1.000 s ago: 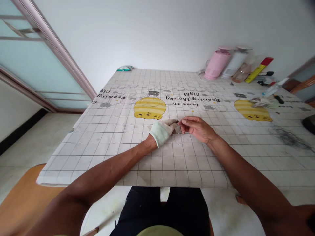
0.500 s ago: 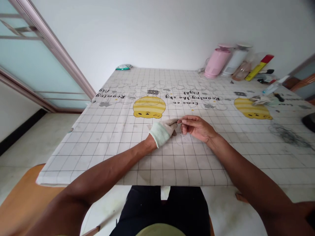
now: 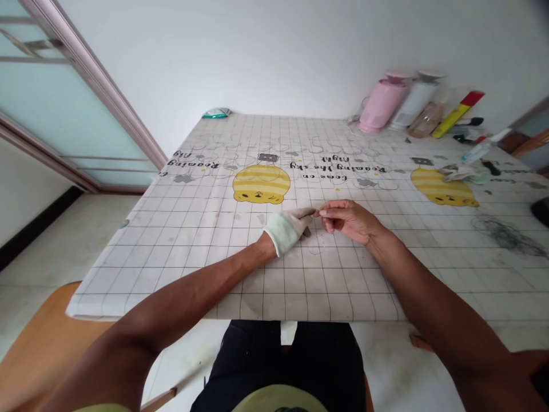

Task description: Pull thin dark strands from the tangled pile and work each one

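My left hand (image 3: 290,226) wears a pale glove with a mint cuff and is held just over the middle of the table, its fingers pinched together. What it grips is too small to make out. Bare, my right hand (image 3: 346,220) meets the left fingertips with thumb and index finger pressed together; whatever lies between them is too fine to see clearly. A thin, faint wire-like loop (image 3: 318,247) shows on the checked cloth below the hands.
The table has a checked cloth (image 3: 206,229). Dark tangled strands (image 3: 508,236) lie at the right. Behind are a pink cylinder (image 3: 382,106), a white one (image 3: 414,103), a yellow-red box (image 3: 458,115) and a glove (image 3: 465,171). A green packet (image 3: 217,113) rests at the back left.
Both hands have shifted slightly right in the view, and the fingertips have come together. The camera view has also moved a little.
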Tool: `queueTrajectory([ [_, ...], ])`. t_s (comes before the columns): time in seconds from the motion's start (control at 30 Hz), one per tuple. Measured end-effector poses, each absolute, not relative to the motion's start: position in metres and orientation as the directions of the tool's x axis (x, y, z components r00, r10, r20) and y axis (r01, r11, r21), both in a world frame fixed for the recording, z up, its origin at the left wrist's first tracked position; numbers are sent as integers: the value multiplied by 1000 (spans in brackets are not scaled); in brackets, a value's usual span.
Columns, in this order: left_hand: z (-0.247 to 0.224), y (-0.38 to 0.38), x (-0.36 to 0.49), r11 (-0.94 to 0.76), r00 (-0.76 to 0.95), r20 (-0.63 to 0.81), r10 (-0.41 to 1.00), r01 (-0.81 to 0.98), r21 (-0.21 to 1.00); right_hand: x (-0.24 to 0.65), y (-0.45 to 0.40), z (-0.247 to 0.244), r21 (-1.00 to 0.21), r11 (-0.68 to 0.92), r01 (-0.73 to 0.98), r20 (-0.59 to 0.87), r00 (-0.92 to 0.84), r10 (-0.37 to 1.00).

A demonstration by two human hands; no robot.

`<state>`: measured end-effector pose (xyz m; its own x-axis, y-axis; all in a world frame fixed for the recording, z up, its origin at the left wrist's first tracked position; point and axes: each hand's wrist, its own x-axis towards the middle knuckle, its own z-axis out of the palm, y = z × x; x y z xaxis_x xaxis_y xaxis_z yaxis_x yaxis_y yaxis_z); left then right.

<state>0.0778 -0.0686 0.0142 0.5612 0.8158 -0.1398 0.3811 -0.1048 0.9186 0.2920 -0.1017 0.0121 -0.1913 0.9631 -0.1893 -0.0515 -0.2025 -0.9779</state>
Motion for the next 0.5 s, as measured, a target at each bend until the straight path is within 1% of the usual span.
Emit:
queueTrajectory([
  [0.1, 18, -65, 78, -67, 530, -141, 836, 355, 932, 296, -101, 15, -989, -122, -77, -112, -129, 985],
  [0.23, 19, -61, 74, -1, 536, -166, 828, 296, 955, 300, -101, 21, -994, -41, -103, -34, -65, 997],
  [0.43, 10, -58, 72, 72, 567, -157, 809, 170, 983, 294, -101, 20, -991, -24, -135, -15, -71, 997],
  [0.5, 11, -58, 72, 82, 563, -160, 811, 162, 983, 292, -102, 19, -991, -30, -128, -19, -88, 996],
])
